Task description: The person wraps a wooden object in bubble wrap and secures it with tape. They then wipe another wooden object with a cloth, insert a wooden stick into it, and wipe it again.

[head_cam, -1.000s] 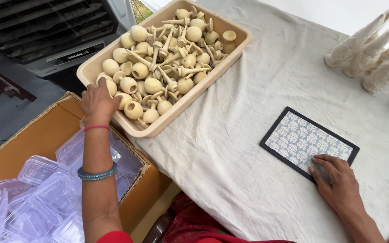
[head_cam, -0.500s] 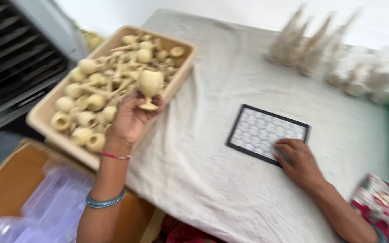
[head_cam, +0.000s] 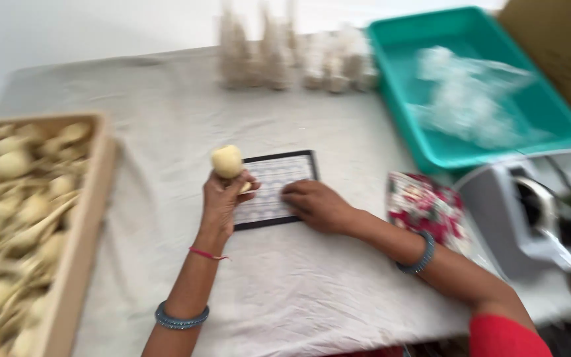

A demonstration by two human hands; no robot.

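Left hand [head_cam: 223, 201] is wrapped around the stem of a pale wooden goblet [head_cam: 227, 162], fingers pressed closed on it, rounded cup up above the knuckles, right over the left edge of the black-framed patterned card [head_cam: 273, 187]. Right hand [head_cam: 315, 205] lies flat on that card's right part, fingers loosely curled, pinning it to the cloth and gripping nothing. The card sits near the middle of the cloth-covered table [head_cam: 166, 125], hands just beside each other.

Open cloth all round: a broad bare stretch to the left between card and tray, more on the near side up to the table's near edge.

On the left, a wooden tray [head_cam: 90, 218], its long wall running near to far, heaped with more pale goblets [head_cam: 14, 205]. Far right, a teal plastic tub [head_cam: 444, 155] holding crumpled clear plastic [head_cam: 467, 96]. At the far edge, a blurred row of pale wooden pieces [head_cam: 285, 56]. Near right, a flowered cloth [head_cam: 424, 208] and a grey machine [head_cam: 530, 218].
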